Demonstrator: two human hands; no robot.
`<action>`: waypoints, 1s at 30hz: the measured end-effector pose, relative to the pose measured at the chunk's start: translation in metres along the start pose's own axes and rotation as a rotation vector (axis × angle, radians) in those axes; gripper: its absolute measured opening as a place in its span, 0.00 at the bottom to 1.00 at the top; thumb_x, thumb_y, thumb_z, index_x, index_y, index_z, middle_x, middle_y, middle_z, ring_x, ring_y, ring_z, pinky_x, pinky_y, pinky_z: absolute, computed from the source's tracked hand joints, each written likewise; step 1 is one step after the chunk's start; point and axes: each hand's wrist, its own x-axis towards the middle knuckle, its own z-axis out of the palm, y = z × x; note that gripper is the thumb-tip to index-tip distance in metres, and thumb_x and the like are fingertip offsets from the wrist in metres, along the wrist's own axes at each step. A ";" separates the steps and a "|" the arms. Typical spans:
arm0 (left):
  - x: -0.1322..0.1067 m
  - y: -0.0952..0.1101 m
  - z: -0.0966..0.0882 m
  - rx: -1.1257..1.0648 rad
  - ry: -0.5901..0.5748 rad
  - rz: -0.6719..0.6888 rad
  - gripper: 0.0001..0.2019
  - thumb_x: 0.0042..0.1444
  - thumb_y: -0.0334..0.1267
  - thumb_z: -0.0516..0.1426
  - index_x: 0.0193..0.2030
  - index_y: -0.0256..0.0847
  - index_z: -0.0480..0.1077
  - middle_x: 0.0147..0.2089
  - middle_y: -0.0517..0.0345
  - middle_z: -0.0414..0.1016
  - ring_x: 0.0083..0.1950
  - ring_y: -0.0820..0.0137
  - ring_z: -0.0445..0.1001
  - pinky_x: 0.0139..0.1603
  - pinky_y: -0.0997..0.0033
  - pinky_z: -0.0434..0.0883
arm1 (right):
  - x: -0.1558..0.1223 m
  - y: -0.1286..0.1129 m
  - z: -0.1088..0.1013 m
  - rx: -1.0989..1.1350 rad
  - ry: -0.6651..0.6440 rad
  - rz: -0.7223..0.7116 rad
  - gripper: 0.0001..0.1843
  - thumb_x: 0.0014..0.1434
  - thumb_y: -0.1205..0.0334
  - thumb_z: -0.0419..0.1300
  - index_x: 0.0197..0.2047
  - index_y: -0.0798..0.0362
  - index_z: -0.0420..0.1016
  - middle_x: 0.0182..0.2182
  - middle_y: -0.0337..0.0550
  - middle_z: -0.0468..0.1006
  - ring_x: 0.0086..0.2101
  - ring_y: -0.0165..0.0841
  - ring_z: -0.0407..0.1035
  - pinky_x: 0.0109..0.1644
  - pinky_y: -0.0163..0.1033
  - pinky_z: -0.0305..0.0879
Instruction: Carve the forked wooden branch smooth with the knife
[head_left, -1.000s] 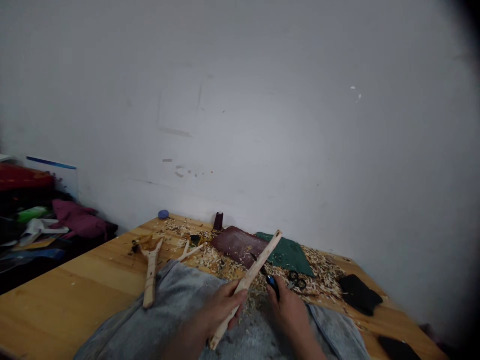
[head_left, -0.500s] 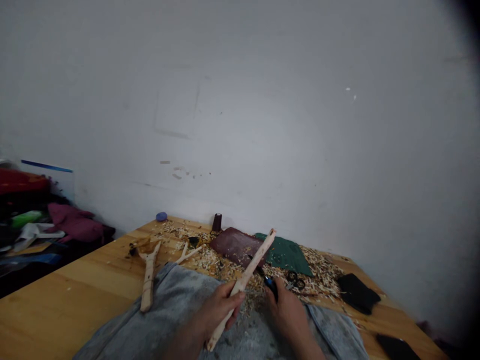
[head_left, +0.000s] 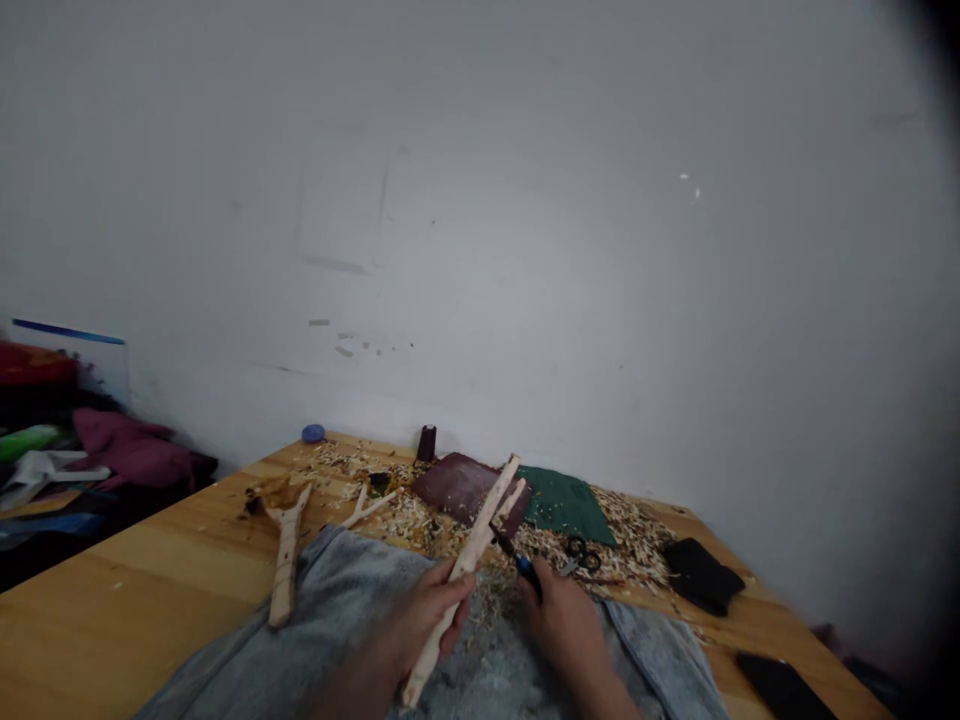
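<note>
Pale bare wood, in the form of a forked stick (head_left: 469, 555), is gripped in the left hand (head_left: 421, 615), fingers closed about its shaft. The stick slants: its butt projects from the near side of that hand, its two prongs rise beyond, leaning toward the right hand's side. The right hand (head_left: 568, 618) is closed on the handle of a knife (head_left: 526, 568); the dark blade points away from the hand toward the base of the fork, where contact cannot be confirmed. Grey cloth (head_left: 352, 585), littered with shavings, lies beneath both hands. Scissors (head_left: 589, 560) lie just beyond the right hand. Past the hands are a maroon sheet (head_left: 450, 485) and, to its right, a green sheet (head_left: 574, 508). Left of the left hand, a larger forked piece (head_left: 285, 570) rests partly on the cloth.
</note>
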 end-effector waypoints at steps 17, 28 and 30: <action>0.007 -0.004 -0.009 -0.181 -0.014 -0.037 0.33 0.45 0.52 0.64 0.55 0.37 0.65 0.16 0.71 0.65 0.08 0.79 0.55 0.09 0.79 0.48 | 0.002 0.004 -0.003 0.010 0.030 0.032 0.14 0.67 0.58 0.48 0.47 0.51 0.72 0.36 0.48 0.82 0.35 0.38 0.77 0.33 0.34 0.58; 0.009 -0.005 -0.009 -0.112 0.146 0.009 0.29 0.45 0.52 0.60 0.51 0.38 0.67 0.16 0.70 0.65 0.10 0.77 0.57 0.10 0.79 0.51 | -0.011 -0.016 0.004 0.172 -0.047 -0.115 0.14 0.65 0.58 0.50 0.48 0.51 0.72 0.38 0.47 0.82 0.39 0.38 0.75 0.38 0.34 0.60; 0.008 -0.004 -0.006 -0.076 0.171 0.028 0.29 0.44 0.52 0.60 0.51 0.38 0.67 0.16 0.70 0.65 0.11 0.77 0.58 0.10 0.79 0.52 | -0.011 -0.016 -0.001 0.149 -0.039 -0.109 0.14 0.66 0.58 0.49 0.48 0.51 0.72 0.37 0.46 0.82 0.39 0.37 0.76 0.38 0.34 0.60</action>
